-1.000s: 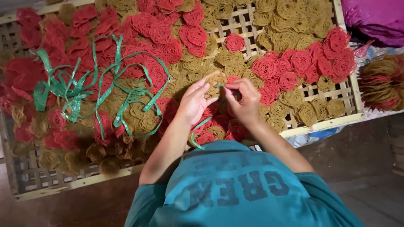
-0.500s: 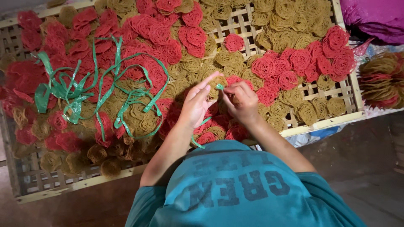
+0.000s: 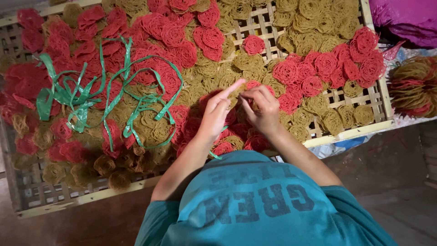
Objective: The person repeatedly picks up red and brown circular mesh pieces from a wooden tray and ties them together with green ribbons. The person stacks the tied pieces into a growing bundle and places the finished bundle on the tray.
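At frame centre, the left hand (image 3: 217,111) and right hand (image 3: 261,107) pinch a small tan noodle coil (image 3: 240,92) together (forefinger extended) above the woven tray (image 3: 359,132); green strips (image 3: 109,98) lie left.

Woven bamboo tray (image 3: 350,133): 1. Hands on it: 2, left hand (image 3: 217,114) and right hand (image 3: 263,109). Red noodle coils (image 3: 325,64): dozens, too many to count. Tan noodle coils (image 3: 314,20): dozens likewise. Green plastic strips (image 3: 82,98): one tangle, several strands.
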